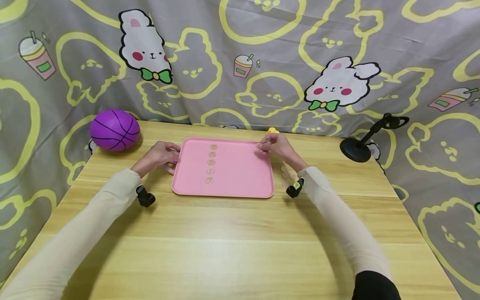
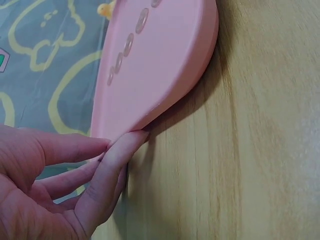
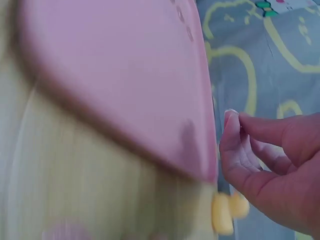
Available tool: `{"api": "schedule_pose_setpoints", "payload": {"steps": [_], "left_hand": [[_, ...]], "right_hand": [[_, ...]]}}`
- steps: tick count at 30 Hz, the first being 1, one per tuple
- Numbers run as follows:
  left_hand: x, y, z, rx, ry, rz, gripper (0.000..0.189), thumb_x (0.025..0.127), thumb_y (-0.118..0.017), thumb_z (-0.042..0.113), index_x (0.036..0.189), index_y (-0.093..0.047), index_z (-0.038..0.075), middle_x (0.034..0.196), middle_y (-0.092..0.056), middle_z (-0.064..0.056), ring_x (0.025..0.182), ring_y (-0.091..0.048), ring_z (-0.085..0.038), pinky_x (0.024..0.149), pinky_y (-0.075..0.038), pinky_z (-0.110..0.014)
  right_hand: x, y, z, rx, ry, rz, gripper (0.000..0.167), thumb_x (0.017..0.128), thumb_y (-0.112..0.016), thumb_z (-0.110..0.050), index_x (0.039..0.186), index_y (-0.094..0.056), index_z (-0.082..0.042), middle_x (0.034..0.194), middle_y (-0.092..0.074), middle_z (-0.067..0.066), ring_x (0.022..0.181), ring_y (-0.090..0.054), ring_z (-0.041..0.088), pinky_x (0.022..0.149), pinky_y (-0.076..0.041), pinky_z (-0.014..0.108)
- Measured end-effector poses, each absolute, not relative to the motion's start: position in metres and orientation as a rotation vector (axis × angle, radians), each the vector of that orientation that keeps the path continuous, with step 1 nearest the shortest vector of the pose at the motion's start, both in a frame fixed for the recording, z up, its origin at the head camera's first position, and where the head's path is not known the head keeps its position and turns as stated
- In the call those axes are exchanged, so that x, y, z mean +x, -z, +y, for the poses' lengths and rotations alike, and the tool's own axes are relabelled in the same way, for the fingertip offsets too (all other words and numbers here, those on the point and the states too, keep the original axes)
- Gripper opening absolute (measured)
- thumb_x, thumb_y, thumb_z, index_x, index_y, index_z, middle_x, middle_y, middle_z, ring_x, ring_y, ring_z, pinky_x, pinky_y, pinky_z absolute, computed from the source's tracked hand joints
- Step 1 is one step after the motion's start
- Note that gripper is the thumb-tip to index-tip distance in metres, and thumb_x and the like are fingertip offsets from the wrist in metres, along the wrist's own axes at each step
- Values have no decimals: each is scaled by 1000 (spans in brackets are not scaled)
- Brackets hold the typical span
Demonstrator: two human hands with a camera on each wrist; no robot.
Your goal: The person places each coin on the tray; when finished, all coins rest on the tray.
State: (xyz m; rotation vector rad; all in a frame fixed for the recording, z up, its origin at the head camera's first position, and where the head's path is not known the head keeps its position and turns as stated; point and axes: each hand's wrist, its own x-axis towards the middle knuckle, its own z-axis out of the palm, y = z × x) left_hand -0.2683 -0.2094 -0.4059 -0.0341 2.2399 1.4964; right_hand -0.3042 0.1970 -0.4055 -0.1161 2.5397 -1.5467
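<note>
One pink tray [image 1: 241, 175] lies near the middle of a wooden table [image 1: 225, 250], carrying five round, coin-like discs [image 1: 211, 162] in a single row running from front to back, left of the tray's centre. Of two bare hands, the left hand [image 1: 163, 155] has its grip clamped on the tray's left rim, thumb and forefinger pinching the edge. The right hand [image 1: 277, 146] is at the tray's far right corner, its thumb and forefinger tips together; whether anything sits between them, I cannot tell. At least three loose discs [image 1: 286, 175] lie on the table just right of the tray, partly hidden by the right wrist, so their full number is unclear. Toward the back are one purple ball [image 1: 115, 130] at left, one small yellow toy [image 1: 273, 130] behind the right hand, and one black stand [image 1: 356, 146] at right
</note>
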Motion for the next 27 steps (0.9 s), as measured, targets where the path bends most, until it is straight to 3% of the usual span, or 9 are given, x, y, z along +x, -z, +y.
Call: {"api": "schedule_pose_setpoints", "payload": {"steps": [3, 6, 14, 21, 27], "left_hand": [[-268, 406, -210, -20, -1514, 2235, 60, 96, -60, -7, 151, -37, -17, 129, -60, -34, 79, -68, -13, 69, -69, -34], [-268, 406, -211, -17, -1521, 2230, 61, 97, -60, -8, 152, -36, -17, 131, -58, -34, 78, -68, -11, 70, -69, -33], [-268, 407, -211, -20, -1512, 2220, 62, 98, -61, -6, 154, -35, -15, 137, -54, -34, 81, -68, -12, 73, -69, -34], [-268, 407, -210, -28, -1484, 2218, 63, 99, -60, -4, 155, -34, -14, 143, -51, -37, 85, -68, -14, 76, -69, -35], [-268, 406, -210, -38, -1482, 2216, 64, 98, -61, -5, 155, -34, -13, 144, -49, -37, 85, -67, -13, 75, -69, -33]], "right_hand": [[-310, 409, 176, -118, 1564, 2519, 21, 94, -76, -3, 110, -71, 9, 91, -78, 15, 76, -73, 15, 69, -59, 22], [-316, 414, 155, -94, 1628, 2441, 22, 93, -75, 1, 112, -70, 12, 94, -78, 19, 74, -74, 14, 72, -64, 22], [-326, 425, 111, -6, 1838, 2151, 27, 94, -72, 6, 118, -67, 18, 108, -71, 35, 67, -76, 18, 81, -68, 37], [-326, 429, 84, 8, 1835, 2200, 21, 94, -72, 7, 111, -70, 19, 109, -70, 36, 59, -70, 13, 68, -68, 27], [-325, 432, 74, -62, 1679, 2416, 14, 96, -71, 3, 104, -74, 14, 97, -76, 30, 58, -67, 12, 59, -65, 23]]}}
